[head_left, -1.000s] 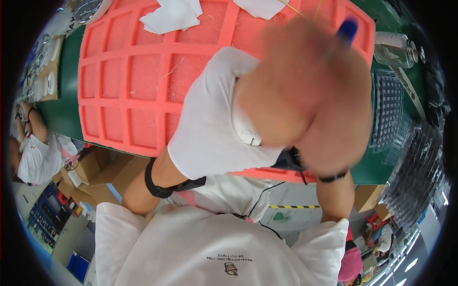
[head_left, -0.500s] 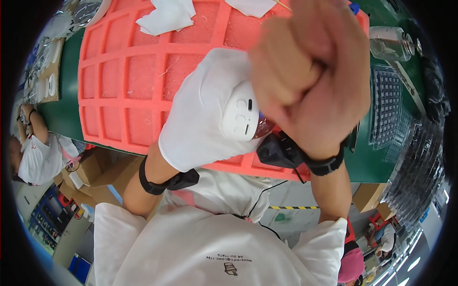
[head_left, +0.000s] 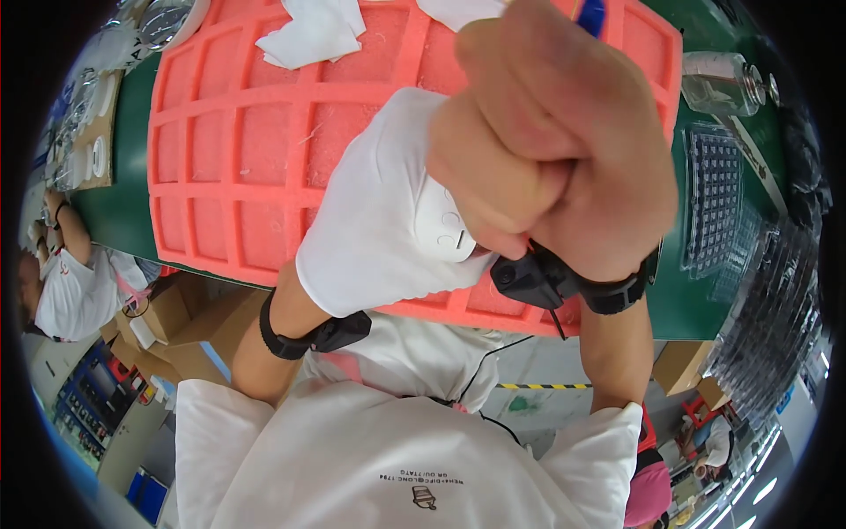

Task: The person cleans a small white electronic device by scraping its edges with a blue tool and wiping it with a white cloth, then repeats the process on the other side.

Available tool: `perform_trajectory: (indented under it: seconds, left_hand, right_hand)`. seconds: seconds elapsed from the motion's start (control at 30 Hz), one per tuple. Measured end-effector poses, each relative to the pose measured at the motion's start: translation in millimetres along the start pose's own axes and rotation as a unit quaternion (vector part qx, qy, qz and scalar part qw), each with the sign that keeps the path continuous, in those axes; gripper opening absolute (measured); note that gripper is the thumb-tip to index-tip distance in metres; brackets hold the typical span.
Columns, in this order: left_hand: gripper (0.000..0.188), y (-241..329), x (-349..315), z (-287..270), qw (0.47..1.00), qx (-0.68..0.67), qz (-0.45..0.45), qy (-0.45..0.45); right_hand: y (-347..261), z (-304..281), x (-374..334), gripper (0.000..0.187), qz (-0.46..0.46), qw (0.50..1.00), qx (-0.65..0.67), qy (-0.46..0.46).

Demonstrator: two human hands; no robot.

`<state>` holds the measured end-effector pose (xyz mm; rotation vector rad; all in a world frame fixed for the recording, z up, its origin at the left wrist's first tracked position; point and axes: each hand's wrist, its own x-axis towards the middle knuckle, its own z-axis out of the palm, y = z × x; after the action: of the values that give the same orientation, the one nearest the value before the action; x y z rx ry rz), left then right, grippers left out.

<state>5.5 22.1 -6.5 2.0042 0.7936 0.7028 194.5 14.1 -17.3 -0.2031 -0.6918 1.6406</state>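
In a white glove, my left hand is closed round a white rounded device with a slot and curved marks on its face. My bare right hand is a closed fist in front of that device and hides much of it. A slim blue-ended object sticks out above this fist; the rest of it is hidden, so its kind cannot be told. Both hands are over a pink foam tray with square compartments.
White cloths lie on the tray's far part. To the right, on the green table, are a glass bottle, a clear plastic tray of small parts and a metal strip. Another person sits at the far left.
My right fist has moved slightly left and toward me, covering more of the device's face. The blue end has shifted left with it. My left hand is nearly still.
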Motion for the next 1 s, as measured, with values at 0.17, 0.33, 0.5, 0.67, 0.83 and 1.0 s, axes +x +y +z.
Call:
perform_trajectory:
  seconds: [0.17,0.33,0.5,0.67,0.83,1.0]
  left_hand:
    - [0.069,-5.2,-5.9,10.1,0.990,-0.107,-0.094,-0.002]
    - [0.068,5.6,-3.8,5.4,0.966,-0.181,-0.186,-0.002]
    - [0.072,-1.6,-1.0,3.9,0.999,-0.037,-0.008,0.017]
    - [0.072,5.2,-2.1,1.0,0.998,-0.061,-0.025,-0.015]
    - [0.074,8.1,-4.4,-0.4,0.999,0.002,-0.041,-0.011]
    - [0.079,-0.2,0.5,-0.5,0.999,-0.041,0.029,-0.010]
  right_hand:
    - [11.4,11.0,12.5,0.021,-0.010,0.999,-0.031,0.010]
    - [9.4,16.8,3.3,0.022,-0.017,0.998,-0.051,0.025]
    - [6.7,31.1,16.9,0.033,-0.022,0.979,-0.120,0.161]
    - [5.4,29.3,12.9,0.037,-0.022,0.983,-0.138,0.120]
    - [-1.2,17.9,1.4,0.036,-0.037,0.980,-0.144,0.133]
    - [-3.6,-4.5,1.3,0.035,-0.082,0.969,0.023,0.232]
